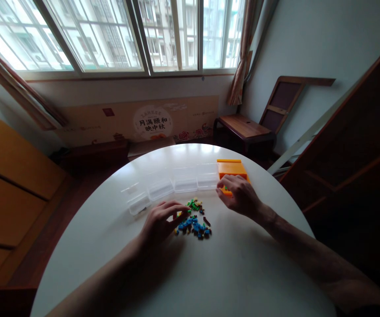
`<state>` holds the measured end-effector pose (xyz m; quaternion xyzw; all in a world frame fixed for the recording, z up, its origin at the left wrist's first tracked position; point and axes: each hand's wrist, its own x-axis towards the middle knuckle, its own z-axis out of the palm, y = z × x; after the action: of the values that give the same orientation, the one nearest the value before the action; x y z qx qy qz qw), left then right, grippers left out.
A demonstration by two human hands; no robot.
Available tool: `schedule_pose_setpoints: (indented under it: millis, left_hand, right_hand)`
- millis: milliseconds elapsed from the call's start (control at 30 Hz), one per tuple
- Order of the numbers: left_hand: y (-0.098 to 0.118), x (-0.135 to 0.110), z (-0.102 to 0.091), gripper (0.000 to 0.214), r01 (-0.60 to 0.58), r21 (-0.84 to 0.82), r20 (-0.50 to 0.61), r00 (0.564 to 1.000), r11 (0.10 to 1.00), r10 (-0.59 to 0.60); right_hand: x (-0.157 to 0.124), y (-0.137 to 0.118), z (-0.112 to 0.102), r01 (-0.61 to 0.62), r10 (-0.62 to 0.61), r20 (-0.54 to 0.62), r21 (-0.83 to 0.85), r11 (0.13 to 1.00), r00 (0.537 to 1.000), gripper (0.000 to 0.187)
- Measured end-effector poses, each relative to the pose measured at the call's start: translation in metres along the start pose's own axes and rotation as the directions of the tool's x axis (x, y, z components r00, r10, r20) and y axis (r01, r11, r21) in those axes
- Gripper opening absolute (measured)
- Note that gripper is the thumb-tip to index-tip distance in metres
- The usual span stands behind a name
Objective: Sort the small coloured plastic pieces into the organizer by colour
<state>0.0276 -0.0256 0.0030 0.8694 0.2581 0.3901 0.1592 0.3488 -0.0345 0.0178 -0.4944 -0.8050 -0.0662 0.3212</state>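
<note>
Holding the left hand (165, 217) at the left edge of a mixed-colour heap of small plastic building bricks (195, 225) on the round white bench (242, 273); cannot tell whether pinching any in that grip. Holding the right hand (238, 193), with fingers curled, over the front of an orange plastic box (231, 167) beside clear plastic compartments (185, 184); likewise cannot tell that grip's state.

Coloured pieces (195, 226), boxes (186, 184) on table (242, 273)

Below a wide window (107, 35) flanked by curtains (241, 79), a printed board (196, 116) is seen. A wooden chair (244, 125) is placed near the pale wall (305, 48), and wooden panels (8, 207) are seen at the left.
</note>
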Motion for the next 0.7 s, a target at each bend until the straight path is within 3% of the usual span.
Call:
schedule_pose_setpoints:
  millis: [133, 267, 400, 567, 700]
  left_hand:
    - [0.005, 0.0, 0.003, 0.012, 0.196, -0.19, -0.041, 0.978, 0.962, -0.207]
    - [0.009, 0.0, 0.004, 0.012, 0.234, -0.27, 0.009, 0.97, 0.934, -0.241]
    - [0.015, 0.002, 0.003, 0.015, 0.235, -0.369, 0.064, 0.972, 0.899, -0.228]
    - [0.023, 0.004, 0.004, 0.02, 0.376, -0.437, 0.131, 0.925, 0.817, -0.356]
    - [0.024, 0.003, 0.006, 0.023, 0.384, -0.442, 0.146, 0.922, 0.811, -0.358]
  right_hand:
    - [-0.003, -0.03, 0.007, 0.215, -0.213, -0.034, 0.112, 0.97, 0.976, 0.009]
    - [-0.007, -0.049, 0.016, 0.374, -0.37, -0.055, 0.198, 0.906, 0.927, 0.009]
    - [-0.009, -0.052, 0.023, 0.413, -0.409, -0.064, 0.189, 0.891, 0.91, 0.014]
    - [-0.009, -0.049, 0.026, 0.461, -0.456, -0.07, 0.174, 0.87, 0.887, 0.015]
    - [-0.01, -0.048, 0.028, 0.493, -0.483, -0.096, 0.191, 0.849, 0.87, 0.014]
